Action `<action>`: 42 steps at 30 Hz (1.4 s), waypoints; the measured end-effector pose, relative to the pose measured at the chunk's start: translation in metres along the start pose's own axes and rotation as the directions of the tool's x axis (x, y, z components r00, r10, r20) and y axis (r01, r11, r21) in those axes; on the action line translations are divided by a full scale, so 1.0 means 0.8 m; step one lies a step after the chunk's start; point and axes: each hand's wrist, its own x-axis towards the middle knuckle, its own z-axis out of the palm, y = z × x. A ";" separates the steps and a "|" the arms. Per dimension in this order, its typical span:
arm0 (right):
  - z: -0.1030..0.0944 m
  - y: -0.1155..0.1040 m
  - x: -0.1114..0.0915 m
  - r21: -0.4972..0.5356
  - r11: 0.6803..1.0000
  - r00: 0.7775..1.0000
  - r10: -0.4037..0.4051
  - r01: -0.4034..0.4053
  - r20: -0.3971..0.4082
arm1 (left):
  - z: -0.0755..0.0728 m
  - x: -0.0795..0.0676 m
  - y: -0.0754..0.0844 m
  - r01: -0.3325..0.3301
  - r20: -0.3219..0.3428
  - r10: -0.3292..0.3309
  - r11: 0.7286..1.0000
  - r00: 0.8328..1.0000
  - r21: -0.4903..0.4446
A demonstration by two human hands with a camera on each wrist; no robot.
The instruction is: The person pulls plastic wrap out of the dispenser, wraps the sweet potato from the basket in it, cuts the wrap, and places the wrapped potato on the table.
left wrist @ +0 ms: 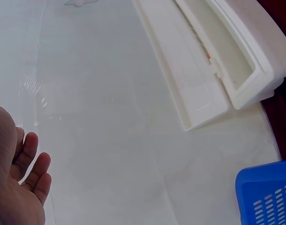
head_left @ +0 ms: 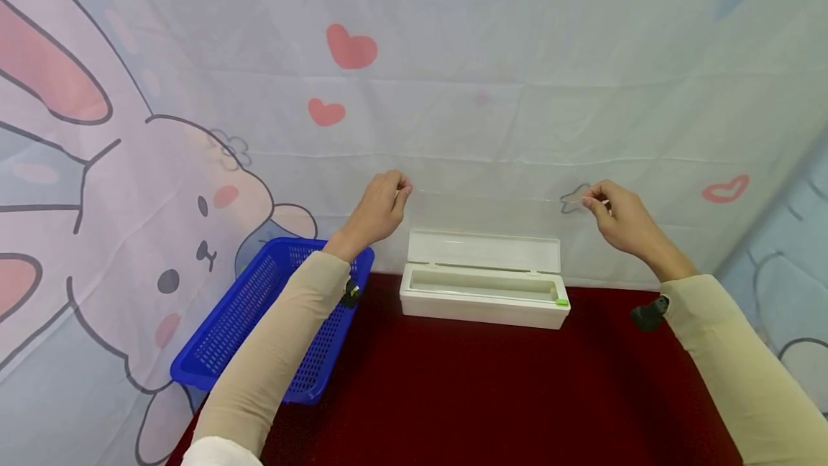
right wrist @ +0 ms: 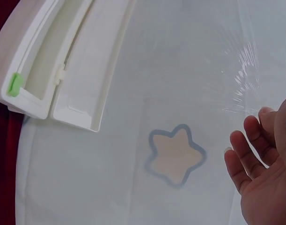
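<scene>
A thin sheet of clear plastic wrap [head_left: 486, 198] stretches between the two raised hands, creased near each grip in both wrist views. My left hand [head_left: 378, 208] pinches one upper corner between thumb and fingertips. The opposite corner is pinched by my right hand [head_left: 619, 218], its other fingers loosely bent. Below and between them sits a long white wrap dispenser box [head_left: 481, 309], its lid [head_left: 484, 250] tipped back against the cloth. A green slider [head_left: 561, 302] is at the box's right end. The sheet's lower edge is too transparent to make out.
A blue perforated basket [head_left: 309, 385] stands left of the box, partly behind my left forearm. Dark red cloth [head_left: 466, 394] covers the tabletop. A pale printed curtain [head_left: 453, 34] with hearts and a rabbit hangs behind and at the sides.
</scene>
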 end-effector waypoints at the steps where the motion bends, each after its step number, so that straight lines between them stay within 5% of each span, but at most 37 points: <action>1: -0.001 0.000 0.001 -0.002 1.000 1.000 -0.003 0.003 0.000 | 0.000 0.000 0.001 0.000 -0.002 0.000 1.000 1.000 0.001; 34: -0.026 -0.007 0.019 -0.016 1.000 1.000 0.023 -0.022 0.014 | -0.024 0.029 0.008 -0.066 -0.017 0.067 0.998 0.998 0.024; 42: -0.029 -0.008 0.027 -0.023 1.000 1.000 -0.004 0.003 -0.021 | -0.033 0.033 0.012 -0.040 -0.005 0.040 0.999 0.999 0.028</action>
